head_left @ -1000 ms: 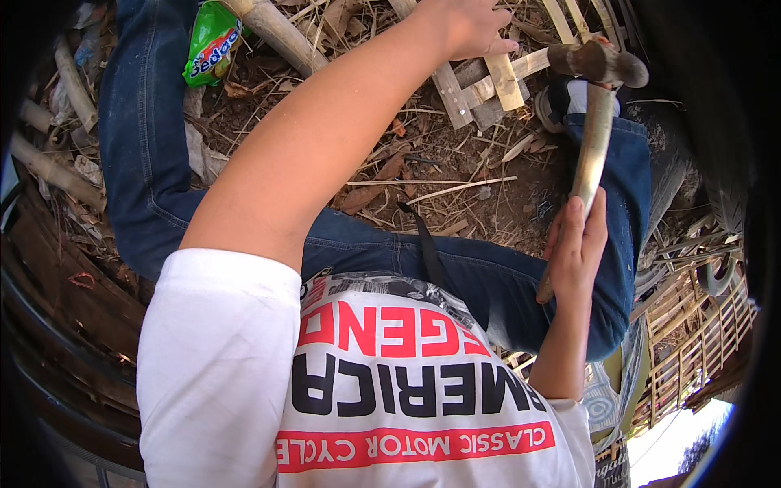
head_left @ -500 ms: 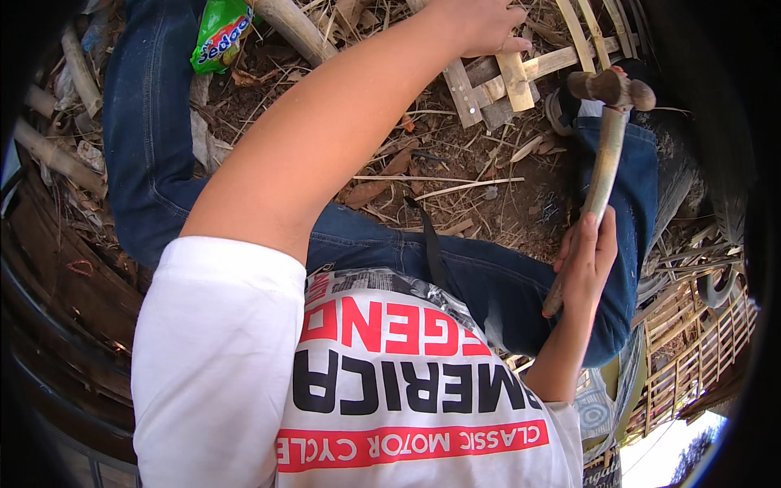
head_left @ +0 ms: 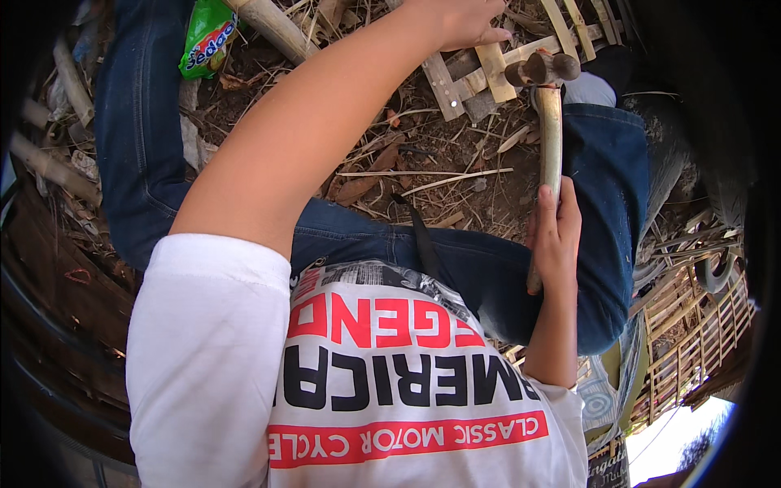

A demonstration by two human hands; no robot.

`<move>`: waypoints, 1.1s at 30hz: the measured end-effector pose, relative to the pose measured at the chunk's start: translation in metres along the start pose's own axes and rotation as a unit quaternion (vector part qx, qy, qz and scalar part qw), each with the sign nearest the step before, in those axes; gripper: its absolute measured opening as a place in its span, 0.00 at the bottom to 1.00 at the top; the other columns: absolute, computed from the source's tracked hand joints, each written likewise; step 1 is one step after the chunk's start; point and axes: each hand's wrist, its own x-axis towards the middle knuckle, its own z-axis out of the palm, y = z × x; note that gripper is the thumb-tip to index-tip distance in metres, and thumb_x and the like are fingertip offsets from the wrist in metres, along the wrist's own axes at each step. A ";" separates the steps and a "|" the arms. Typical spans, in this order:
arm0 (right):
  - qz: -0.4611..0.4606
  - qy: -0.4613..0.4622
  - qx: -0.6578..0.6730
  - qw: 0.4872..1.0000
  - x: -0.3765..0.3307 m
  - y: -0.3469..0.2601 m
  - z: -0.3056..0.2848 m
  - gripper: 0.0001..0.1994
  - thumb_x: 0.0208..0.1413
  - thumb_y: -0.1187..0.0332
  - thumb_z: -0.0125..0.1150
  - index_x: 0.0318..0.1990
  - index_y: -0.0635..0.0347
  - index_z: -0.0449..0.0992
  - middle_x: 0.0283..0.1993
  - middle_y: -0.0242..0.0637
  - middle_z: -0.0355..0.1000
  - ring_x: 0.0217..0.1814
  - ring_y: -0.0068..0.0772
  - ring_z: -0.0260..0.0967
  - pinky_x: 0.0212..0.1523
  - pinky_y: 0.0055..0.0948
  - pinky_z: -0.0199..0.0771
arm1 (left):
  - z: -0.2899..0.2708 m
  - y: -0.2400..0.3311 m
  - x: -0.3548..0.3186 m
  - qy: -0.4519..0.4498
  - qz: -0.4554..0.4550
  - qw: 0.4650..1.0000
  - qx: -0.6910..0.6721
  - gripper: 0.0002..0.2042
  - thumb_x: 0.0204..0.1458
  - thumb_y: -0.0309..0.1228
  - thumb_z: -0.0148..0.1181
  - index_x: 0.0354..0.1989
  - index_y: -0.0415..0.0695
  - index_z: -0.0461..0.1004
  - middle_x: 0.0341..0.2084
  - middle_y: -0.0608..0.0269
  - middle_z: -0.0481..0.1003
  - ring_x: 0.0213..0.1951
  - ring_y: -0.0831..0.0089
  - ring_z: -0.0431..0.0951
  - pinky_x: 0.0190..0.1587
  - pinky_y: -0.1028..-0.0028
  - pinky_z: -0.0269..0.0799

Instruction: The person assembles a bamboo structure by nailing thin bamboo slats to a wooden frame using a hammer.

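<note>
My right hand (head_left: pixel 558 236) is wrapped round the pale wooden handle of a hammer (head_left: pixel 550 134). The hammer stands nearly upright in the picture, its brownish metal head (head_left: pixel 543 68) at the far end, close to the wooden slats. At the top edge, my left hand (head_left: pixel 465 20) bends over a short light slat (head_left: pixel 495 71), with the thumb out to the right and the fingers curled. The picture's edge cuts off part of that hand, and anything between its fingers is hidden. Beside the short slat lies a flat wooden piece (head_left: pixel 442 85) with a shiny dot near its end.
My jeans-clad legs (head_left: pixel 602 220) spread round a patch of dirt (head_left: pixel 480 199) strewn with dry leaves and bamboo strips. A green snack packet (head_left: pixel 206 39) and a thick bamboo pole (head_left: pixel 275 26) lie at the upper left. Woven bamboo lattice (head_left: pixel 691 333) stands at the right.
My right hand has brought the hammer leftward, so its head is nearer the slats and my left hand. The whole view has shifted slightly; my left hand stays over the slats.
</note>
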 end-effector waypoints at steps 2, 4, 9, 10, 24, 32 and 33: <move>0.015 0.011 0.080 0.997 -0.007 -0.023 -0.012 0.15 0.71 0.58 0.46 0.44 0.63 0.68 0.17 0.25 0.59 0.15 0.14 0.56 0.15 0.20 0.55 | -0.006 -0.010 0.003 0.006 -0.003 1.000 -0.009 0.25 0.60 0.53 0.48 0.47 0.41 0.76 0.46 0.50 0.75 0.56 0.55 0.70 0.67 0.34 0.46; -0.034 0.077 0.110 0.990 -0.011 -0.031 -0.005 0.15 0.71 0.58 0.46 0.45 0.63 0.67 0.17 0.25 0.59 0.15 0.13 0.55 0.15 0.18 0.54 | -0.011 -0.005 0.006 -0.058 -0.005 0.998 -0.024 0.27 0.60 0.53 0.47 0.50 0.41 0.75 0.50 0.46 0.73 0.60 0.55 0.68 0.67 0.34 0.44; 0.045 -0.007 0.016 0.999 -0.003 -0.018 -0.002 0.16 0.70 0.56 0.47 0.47 0.63 0.68 0.17 0.25 0.59 0.16 0.15 0.58 0.16 0.20 0.57 | 0.021 -0.017 -0.002 0.063 0.001 0.998 0.001 0.26 0.60 0.53 0.49 0.51 0.41 0.74 0.50 0.46 0.73 0.59 0.54 0.69 0.66 0.34 0.47; 0.039 0.006 0.067 0.997 -0.009 -0.019 -0.009 0.16 0.70 0.56 0.47 0.48 0.63 0.68 0.17 0.25 0.59 0.16 0.14 0.58 0.16 0.19 0.56 | 0.017 -0.018 0.006 0.064 0.006 0.998 0.007 0.26 0.60 0.53 0.49 0.51 0.41 0.74 0.50 0.46 0.73 0.59 0.54 0.69 0.66 0.34 0.47; -0.041 0.029 -0.033 0.998 0.001 0.008 0.016 0.14 0.70 0.59 0.47 0.45 0.63 0.68 0.16 0.26 0.60 0.15 0.14 0.56 0.16 0.22 0.55 | -0.016 -0.005 0.003 -0.119 -0.030 0.992 -0.005 0.29 0.63 0.53 0.43 0.59 0.41 0.69 0.61 0.46 0.66 0.67 0.56 0.61 0.70 0.39 0.41; -0.042 0.014 -0.072 0.996 0.002 0.002 0.010 0.15 0.70 0.58 0.47 0.45 0.63 0.68 0.20 0.27 0.64 0.15 0.13 0.57 0.15 0.20 0.54 | -0.005 -0.005 0.003 -0.065 -0.021 0.997 -0.033 0.28 0.60 0.54 0.48 0.54 0.41 0.71 0.58 0.45 0.69 0.64 0.55 0.65 0.69 0.35 0.41; -0.021 0.003 -0.052 0.998 0.002 0.001 0.008 0.15 0.70 0.59 0.48 0.45 0.64 0.68 0.18 0.31 0.63 0.15 0.18 0.59 0.17 0.24 0.57 | 0.011 -0.006 -0.002 -0.018 -0.018 0.999 -0.022 0.27 0.60 0.54 0.48 0.53 0.41 0.71 0.56 0.45 0.70 0.63 0.55 0.66 0.68 0.34 0.42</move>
